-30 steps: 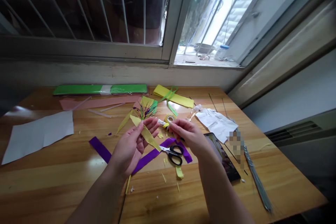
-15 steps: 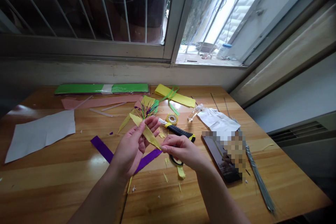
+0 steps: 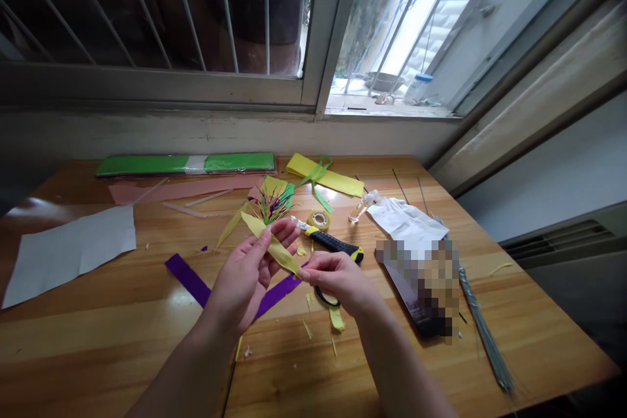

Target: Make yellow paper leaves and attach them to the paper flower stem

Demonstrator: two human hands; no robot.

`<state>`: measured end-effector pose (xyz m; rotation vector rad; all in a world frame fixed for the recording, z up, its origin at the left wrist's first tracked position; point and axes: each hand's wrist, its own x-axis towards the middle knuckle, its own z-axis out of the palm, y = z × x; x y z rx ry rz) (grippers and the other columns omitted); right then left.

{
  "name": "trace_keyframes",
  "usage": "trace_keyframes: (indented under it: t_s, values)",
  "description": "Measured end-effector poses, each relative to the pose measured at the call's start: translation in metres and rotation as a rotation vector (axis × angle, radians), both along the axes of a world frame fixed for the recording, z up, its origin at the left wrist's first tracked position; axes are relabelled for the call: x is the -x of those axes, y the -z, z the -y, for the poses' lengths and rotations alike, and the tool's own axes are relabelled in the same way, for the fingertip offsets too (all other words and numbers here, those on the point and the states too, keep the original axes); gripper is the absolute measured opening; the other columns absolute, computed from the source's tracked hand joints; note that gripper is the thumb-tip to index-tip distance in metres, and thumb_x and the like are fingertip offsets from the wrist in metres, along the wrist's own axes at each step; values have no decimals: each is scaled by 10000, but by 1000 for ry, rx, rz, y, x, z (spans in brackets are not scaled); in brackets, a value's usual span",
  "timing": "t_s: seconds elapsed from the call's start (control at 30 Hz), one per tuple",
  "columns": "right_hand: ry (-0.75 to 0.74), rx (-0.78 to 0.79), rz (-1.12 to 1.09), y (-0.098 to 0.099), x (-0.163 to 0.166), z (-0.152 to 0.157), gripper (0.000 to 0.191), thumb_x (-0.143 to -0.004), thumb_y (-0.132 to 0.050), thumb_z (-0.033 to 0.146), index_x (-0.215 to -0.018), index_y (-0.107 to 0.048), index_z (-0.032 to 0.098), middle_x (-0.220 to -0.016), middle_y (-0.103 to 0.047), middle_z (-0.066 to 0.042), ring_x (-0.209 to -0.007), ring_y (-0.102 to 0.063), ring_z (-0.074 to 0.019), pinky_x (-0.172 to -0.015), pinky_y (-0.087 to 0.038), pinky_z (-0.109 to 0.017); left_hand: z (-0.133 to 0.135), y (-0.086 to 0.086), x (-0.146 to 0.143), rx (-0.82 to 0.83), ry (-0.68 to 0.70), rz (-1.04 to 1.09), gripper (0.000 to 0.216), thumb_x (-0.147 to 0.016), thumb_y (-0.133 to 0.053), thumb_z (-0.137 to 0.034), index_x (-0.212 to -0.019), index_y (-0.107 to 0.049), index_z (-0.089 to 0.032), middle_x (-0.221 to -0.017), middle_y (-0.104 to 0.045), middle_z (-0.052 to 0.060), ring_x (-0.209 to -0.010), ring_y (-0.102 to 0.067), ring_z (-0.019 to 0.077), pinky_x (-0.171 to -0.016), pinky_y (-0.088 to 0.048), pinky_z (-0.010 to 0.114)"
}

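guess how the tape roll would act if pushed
The tape would probably slide, not roll: it lies flat on the table. Its small ring shape suggests it is light. Pushed nearer the camera, it might bump the knife.

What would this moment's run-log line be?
Left hand: holding yellow strip | right hand: pinching strip's near end | utility knife: on table, beyond right hand | tape roll: beside knife

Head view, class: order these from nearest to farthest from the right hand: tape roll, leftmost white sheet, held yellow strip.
1. Yellow strip: one end pinched by the right hand.
2. Tape roll: a little beyond the hand.
3. White sheet: far off to the left.
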<state>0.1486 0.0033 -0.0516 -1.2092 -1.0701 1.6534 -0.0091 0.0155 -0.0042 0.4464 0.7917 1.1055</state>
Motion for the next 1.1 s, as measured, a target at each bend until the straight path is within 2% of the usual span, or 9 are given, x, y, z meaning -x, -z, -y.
trace_keyframes:
  t_s: [0.13, 0.37, 0.43, 0.53, 0.63, 0.73, 0.9, 1.1]
  values:
    - [-31, 64, -20, 4, -2, 1, 275, -573, -783, 347, -567, -624, 122, -450, -405, 75, -368, -252, -21, -382, -99, -215, 1, -2, 0, 24, 10, -13, 231, -888, -453, -192, -968, -657, -119, -1073, -683, 112, -1094, -573, 194, -1000, -394, 306]
    - [-83, 115, -102, 8, -3, 0, 284, -547, -804, 329, -548, -601, 131, -389, -396, 85, -333, -268, -25, -357, -104, -205, 2, -6, 1, 56, 38, -20, 230, -879, -465, -194, -977, -664, -133, -1067, -686, 108, -1120, -554, 197, -1009, -382, 317]
    - [-111, 123, -138, 7, -4, 0, 334, -552, -790, 409, -560, -607, 130, -411, -435, 70, -331, -278, -26, -348, -115, -202, 2, -7, 1, 68, 49, -22, 234, -880, -462, -191, -978, -665, -129, -1061, -688, 110, -1117, -557, 199, -1005, -386, 320]
    - [-159, 98, -150, 7, -7, 1, 447, -641, -680, 557, -676, -664, 112, -516, -528, 22, -356, -282, -25, -352, -128, -202, 2, -6, 1, 69, 53, -27, 235, -877, -470, -196, -991, -664, -131, -1064, -687, 113, -1120, -554, 205, -1008, -382, 329]
    - [-205, 26, -83, 6, -10, 3, 357, -707, -671, 477, -707, -679, 120, -530, -491, 36, -382, -272, -27, -374, -133, -210, 2, -3, 2, 44, 57, -13, 228, -874, -478, -205, -977, -668, -132, -1073, -683, 114, -1121, -553, 210, -1008, -383, 336]
    - [-240, -2, -33, 5, -10, 4, 245, -693, -717, 374, -670, -672, 134, -503, -416, 63, -394, -267, -32, -392, -134, -220, 2, -2, 2, 30, 66, 0, 225, -875, -478, -210, -964, -670, -134, -1078, -681, 111, -1111, -561, 213, -990, -404, 338]
    - [-210, 19, -25, 5, -7, 4, 247, -659, -743, 359, -597, -658, 135, -461, -387, 72, -386, -241, -33, -395, -112, -232, 2, -3, 2, 33, 71, -19, 219, -874, -481, -208, -977, -661, -138, -1101, -672, 104, -1108, -563, 214, -970, -423, 330]
    - [-120, 95, -48, 9, -3, 3, 271, -539, -811, 350, -544, -640, 140, -409, -381, 83, -364, -239, -34, -382, -103, -236, 3, -3, 2, 33, 84, -65, 213, -833, -549, -248, -982, -671, -156, -1094, -677, 98, -1147, -531, 212, -1000, -393, 317]
